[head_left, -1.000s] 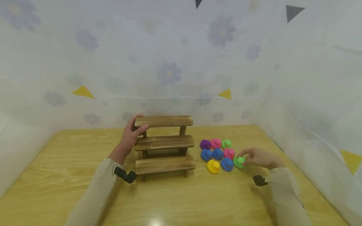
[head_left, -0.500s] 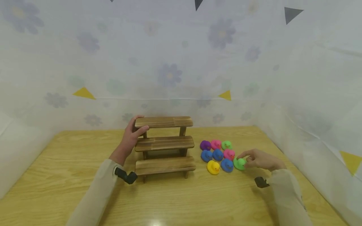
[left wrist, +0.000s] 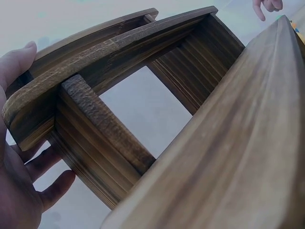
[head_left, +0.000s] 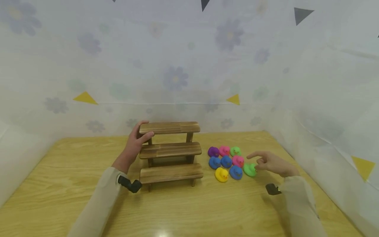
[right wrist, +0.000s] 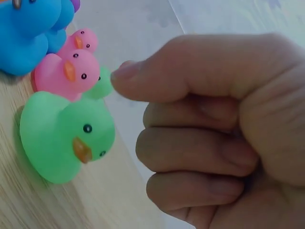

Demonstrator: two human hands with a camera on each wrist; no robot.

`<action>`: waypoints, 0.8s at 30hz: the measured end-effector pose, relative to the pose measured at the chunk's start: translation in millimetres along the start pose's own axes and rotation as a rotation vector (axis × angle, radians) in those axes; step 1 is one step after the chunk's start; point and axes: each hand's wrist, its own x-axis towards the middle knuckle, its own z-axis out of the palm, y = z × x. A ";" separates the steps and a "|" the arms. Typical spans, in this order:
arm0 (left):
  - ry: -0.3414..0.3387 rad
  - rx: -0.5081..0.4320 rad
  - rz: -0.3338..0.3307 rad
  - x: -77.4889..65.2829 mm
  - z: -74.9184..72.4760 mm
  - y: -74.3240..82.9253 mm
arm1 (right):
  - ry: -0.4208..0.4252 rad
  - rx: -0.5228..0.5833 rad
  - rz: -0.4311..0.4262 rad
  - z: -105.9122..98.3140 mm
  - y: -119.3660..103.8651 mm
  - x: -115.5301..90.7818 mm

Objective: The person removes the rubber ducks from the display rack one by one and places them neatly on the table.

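A three-tier wooden display stand (head_left: pixel 171 150) stands upright left of centre in the head view. My left hand (head_left: pixel 133 144) grips its top tier at the left end, thumb in front and fingers behind. At the right of a cluster of rubber ducks sits a light green rubber duck (head_left: pixel 250 170). My right hand (head_left: pixel 273 163) is beside and above it, holding nothing. Its index finger points out straight in the head view. In the right wrist view the other fingers (right wrist: pixel 190 148) are folded, apart from the green duck (right wrist: pixel 57 138).
Left of the green duck lie a yellow duck (head_left: pixel 221 174), several blue ducks (head_left: pixel 236 172), pink ducks (head_left: pixel 238 161), a purple duck (head_left: pixel 213 152) and another green duck (head_left: pixel 235 151). Flowered white sheeting (head_left: pixel 177 79) encloses the wooden table (head_left: pixel 183 210) at the back and sides.
My right index finger has lifted off the green duck and straightened, while the duck stays on the table. My left hand keeps its grip on the stand.
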 end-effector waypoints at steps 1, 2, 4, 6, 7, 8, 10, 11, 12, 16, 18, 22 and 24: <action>0.000 0.000 0.000 -0.3 -0.3 -0.1 | 0.008 -0.006 0.003 0.6 -1.6 1.1; 0.002 0.001 -0.002 -0.3 -0.6 -0.1 | 0.016 -0.017 0.005 1.2 -3.1 2.3; 0.006 0.006 -0.002 -1.1 -2.9 0.2 | 0.032 -0.027 0.006 2.6 -6.2 8.0; 0.002 0.018 -0.002 -1.2 -5.2 0.9 | 0.041 -0.024 -0.001 4.3 -9.5 14.1; -0.001 0.021 0.000 -1.0 -5.9 1.4 | 0.047 -0.026 -0.011 5.3 -10.7 17.0; -0.008 0.027 0.002 -0.8 -6.6 1.5 | 0.053 -0.027 -0.018 6.3 -12.0 19.6; -0.029 0.036 -0.002 -0.7 -7.7 1.3 | 0.068 -0.036 -0.027 9.0 -14.8 23.8; -0.042 0.038 -0.009 -1.1 -8.5 1.4 | 0.075 -0.042 -0.031 10.7 -16.4 25.8; -0.053 0.036 -0.019 -1.8 -9.3 1.6 | 0.085 -0.053 -0.032 13.1 -18.2 28.2; -0.093 0.070 -0.088 -9.2 -13.7 7.2 | 0.107 -0.073 -0.074 27.8 -26.1 35.4; -0.111 0.097 -0.114 -13.4 -15.4 12.4 | 0.145 -0.088 -0.125 36.4 -30.6 37.0; -0.141 0.148 -0.107 -20.8 -18.0 18.4 | 0.347 -0.166 -0.215 51.6 -39.9 31.0; -0.151 0.163 -0.097 -26.3 -20.6 17.8 | 0.454 -0.203 -0.235 57.5 -43.8 25.0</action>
